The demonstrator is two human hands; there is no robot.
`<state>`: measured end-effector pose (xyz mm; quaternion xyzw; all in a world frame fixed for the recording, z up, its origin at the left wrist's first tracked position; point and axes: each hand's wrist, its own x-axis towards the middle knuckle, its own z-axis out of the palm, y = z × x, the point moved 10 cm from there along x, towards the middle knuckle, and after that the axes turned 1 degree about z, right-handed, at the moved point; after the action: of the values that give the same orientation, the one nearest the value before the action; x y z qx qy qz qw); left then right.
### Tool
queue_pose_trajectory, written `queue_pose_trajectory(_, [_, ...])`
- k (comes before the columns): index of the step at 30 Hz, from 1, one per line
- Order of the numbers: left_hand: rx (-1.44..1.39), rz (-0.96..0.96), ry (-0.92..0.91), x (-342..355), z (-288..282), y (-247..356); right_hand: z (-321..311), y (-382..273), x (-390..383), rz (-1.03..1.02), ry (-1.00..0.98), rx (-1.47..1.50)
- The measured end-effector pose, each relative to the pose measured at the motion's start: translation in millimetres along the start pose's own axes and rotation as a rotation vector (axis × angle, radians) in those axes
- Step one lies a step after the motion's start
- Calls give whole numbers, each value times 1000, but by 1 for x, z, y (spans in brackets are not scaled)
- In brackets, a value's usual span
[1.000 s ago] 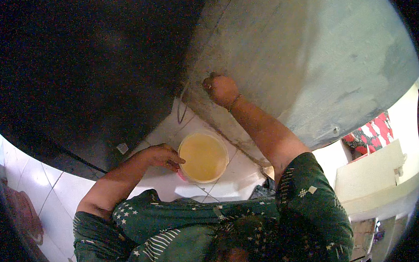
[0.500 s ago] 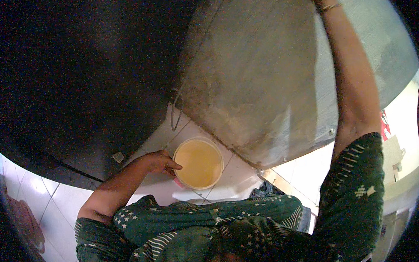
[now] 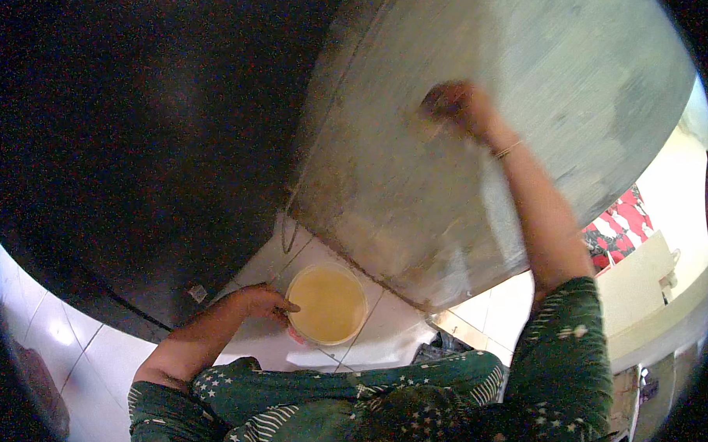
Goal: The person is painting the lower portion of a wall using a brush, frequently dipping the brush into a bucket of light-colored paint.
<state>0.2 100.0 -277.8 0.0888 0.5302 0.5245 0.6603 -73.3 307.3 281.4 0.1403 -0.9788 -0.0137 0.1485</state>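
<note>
A round pale tub (image 3: pixel 328 343) stands on the tiled floor, with yellowish liquid in it. My left hand (image 3: pixel 271 303) grips its left rim, the thumb over the edge. Further up, my right hand (image 3: pixel 463 108) is against or just off a large grey-green panel (image 3: pixel 415 195) with stains and streaks. Motion blurs that hand, but its fingers look curled. A faint yellowish smear shows beneath them; I cannot make out what it is.
A big dark surface (image 3: pixel 156 134) fills the left side. A thin loop of wire (image 3: pixel 289 231) hangs where it meets the panel. Floor tiles (image 3: pixel 102 362) show at the left. Red, black and white patterned fabric (image 3: pixel 623 227) lies at the right beyond the panel.
My right hand has come down and leftward across the panel from the top edge of the view. The left hand stays on the tub's rim. The view has shifted slightly.
</note>
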Motion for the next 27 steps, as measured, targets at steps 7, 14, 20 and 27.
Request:
queue_pose_trajectory(7, [121, 29, 75, -16, 13, 26, -311, -89, -13, -318, 923, -713])
queue_pose_trajectory(14, [104, -29, 32, -16, 12, 20, -212, -25, 42, -85, 723, -871])
queue_pose_trajectory(20, [115, -27, -38, -10, 19, 20, -83, -55, -7, -169, 239, -382])
queue_pose_trajectory(27, [327, -35, 39, 2, 9, 19, -305, -83, 24, -319, 957, -709])
